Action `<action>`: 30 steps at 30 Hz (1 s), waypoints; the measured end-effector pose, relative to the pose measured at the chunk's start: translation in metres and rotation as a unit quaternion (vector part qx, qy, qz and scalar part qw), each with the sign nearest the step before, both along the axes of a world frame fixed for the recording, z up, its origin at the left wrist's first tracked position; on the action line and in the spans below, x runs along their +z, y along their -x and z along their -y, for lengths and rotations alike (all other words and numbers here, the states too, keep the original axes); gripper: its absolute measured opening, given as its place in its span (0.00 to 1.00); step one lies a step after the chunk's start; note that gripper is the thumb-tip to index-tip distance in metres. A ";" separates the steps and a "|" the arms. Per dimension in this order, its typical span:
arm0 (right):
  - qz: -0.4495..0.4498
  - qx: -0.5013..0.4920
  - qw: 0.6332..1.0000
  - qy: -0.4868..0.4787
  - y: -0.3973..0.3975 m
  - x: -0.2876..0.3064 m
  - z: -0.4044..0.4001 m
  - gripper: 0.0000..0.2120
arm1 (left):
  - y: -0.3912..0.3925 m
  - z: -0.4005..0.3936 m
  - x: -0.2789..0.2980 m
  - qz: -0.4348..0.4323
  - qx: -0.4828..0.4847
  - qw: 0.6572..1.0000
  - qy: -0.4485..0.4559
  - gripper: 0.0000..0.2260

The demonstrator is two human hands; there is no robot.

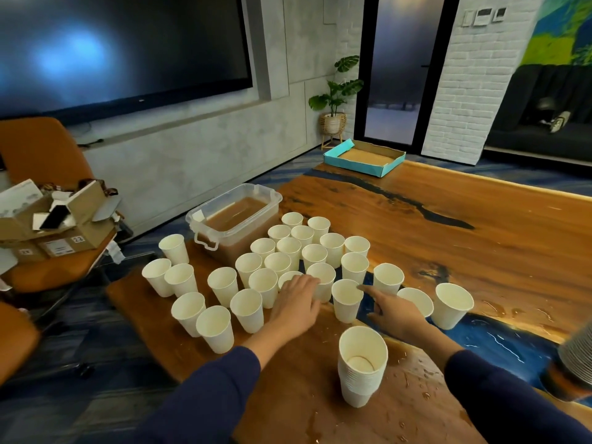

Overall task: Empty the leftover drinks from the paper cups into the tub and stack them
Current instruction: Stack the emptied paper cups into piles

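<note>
a stack of nested cups (362, 366) stands upright on the wet bench (320, 395), nearest the person and between the two blue sleeves. just beyond it the left hand (296, 301) lies palm down, fingers spread and relaxed, over the rim of one cup (290, 278) and against the cup beside it (322, 283); it clamps on nothing that can be seen. the right hand (392, 307) points forward with its forefinger touching the rim of the cup (347, 299) just to its left, the other fingers loosely curled and empty. that cup stands upright between the two hands, nearer the right. past the fingertips the loose cups crowd in rows, all open end up. the tub (235, 219), holding brown liquid, sits farther on, ahead and to the left of the left hand, so any pour is likely to travel that way.
</note>
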State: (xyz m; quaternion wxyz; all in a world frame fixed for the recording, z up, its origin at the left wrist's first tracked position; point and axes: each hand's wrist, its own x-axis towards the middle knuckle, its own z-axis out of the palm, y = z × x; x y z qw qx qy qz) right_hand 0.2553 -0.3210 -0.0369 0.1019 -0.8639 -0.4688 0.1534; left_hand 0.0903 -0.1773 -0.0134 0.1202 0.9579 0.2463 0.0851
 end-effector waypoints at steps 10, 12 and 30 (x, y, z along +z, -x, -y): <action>-0.001 -0.022 0.999 0.037 -0.002 -0.028 -0.021 0.14 | -0.006 -0.016 -0.023 -0.134 0.045 0.987 -0.083 0.22; -0.002 -0.025 0.999 0.029 0.001 -0.028 -0.017 0.13 | -0.006 -0.014 -0.024 -0.124 0.056 0.987 -0.080 0.23; 0.052 0.019 0.929 -0.367 0.044 0.090 0.035 0.09 | 0.008 -0.008 0.001 0.007 0.118 0.993 0.021 0.23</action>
